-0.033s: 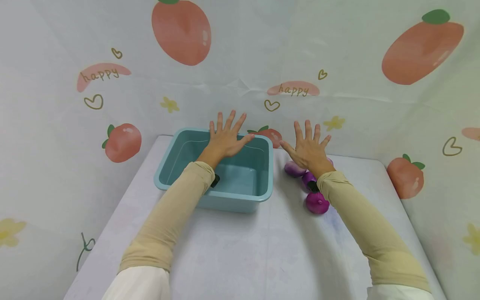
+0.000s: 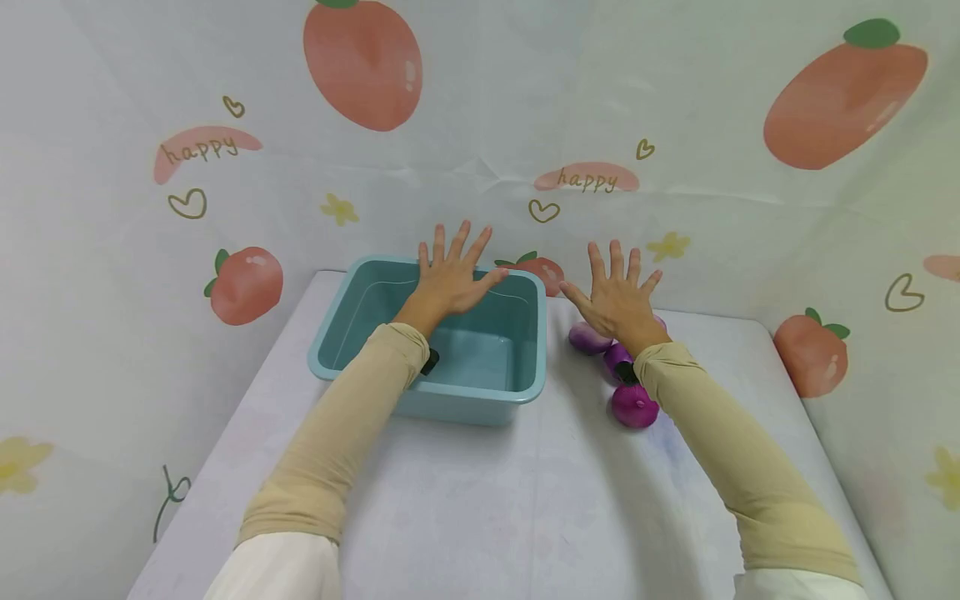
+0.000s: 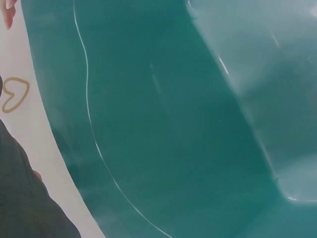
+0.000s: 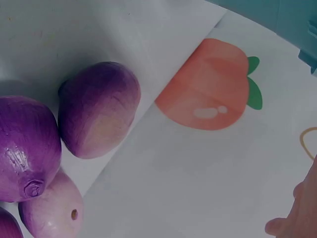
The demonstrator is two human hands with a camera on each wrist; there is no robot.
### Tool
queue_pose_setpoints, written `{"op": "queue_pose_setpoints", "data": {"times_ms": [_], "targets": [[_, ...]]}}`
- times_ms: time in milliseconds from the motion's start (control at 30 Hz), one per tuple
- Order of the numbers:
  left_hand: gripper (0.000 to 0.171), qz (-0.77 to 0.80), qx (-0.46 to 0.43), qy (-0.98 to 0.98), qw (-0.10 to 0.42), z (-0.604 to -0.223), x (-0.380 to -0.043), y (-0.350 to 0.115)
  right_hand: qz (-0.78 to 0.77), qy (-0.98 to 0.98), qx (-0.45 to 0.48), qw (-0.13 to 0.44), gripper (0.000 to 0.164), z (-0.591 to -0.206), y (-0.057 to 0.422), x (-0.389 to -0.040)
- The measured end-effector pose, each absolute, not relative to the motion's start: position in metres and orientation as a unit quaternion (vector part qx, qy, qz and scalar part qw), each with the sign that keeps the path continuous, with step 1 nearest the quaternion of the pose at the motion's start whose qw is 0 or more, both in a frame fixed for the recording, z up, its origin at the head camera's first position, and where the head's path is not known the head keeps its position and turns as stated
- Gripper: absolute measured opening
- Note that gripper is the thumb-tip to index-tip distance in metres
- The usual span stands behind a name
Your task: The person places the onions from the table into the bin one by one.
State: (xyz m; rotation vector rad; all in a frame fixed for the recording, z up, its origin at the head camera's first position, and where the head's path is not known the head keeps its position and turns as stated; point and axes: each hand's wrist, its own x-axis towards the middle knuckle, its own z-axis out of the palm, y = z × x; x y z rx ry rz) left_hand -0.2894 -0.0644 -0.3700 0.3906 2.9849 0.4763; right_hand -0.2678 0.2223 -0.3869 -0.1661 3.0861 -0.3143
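Over the blue-green plastic basin point(image 2: 480, 393), my left hand point(image 2: 453, 287) is held up with its fingers spread and nothing in it. My right hand point(image 2: 621, 307) hovers above several purple onions, its fingers also spread and bare. Partly behind the right wrist lie a paler onion point(image 2: 588, 339) and a deep magenta onion point(image 2: 635, 407). The right wrist view shows a purple onion point(image 4: 99, 110) beside a glossy, darker onion point(image 4: 25, 146), with a pale pinkish onion point(image 4: 54, 210) below them. Inside the basin, its smooth wall point(image 3: 163, 114) fills the left wrist view.
A white cloth covers the table point(image 2: 525, 508). Close behind the basin rises a white backdrop point(image 2: 465, 142) printed with red fruit, hearts and flowers. The onions lie to the right of the basin, with a strip of table between them.
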Motion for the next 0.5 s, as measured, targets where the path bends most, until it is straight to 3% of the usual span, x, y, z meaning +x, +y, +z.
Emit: {"op": "queue_pose_setpoints", "data": {"times_ms": [500], "targets": [[0.076,0.152,0.154,0.976,0.020,-0.334,-0.284,-0.081,-0.123,0.988,-0.082,0.035,0.091,-0.385,0.230,-0.259]]}}
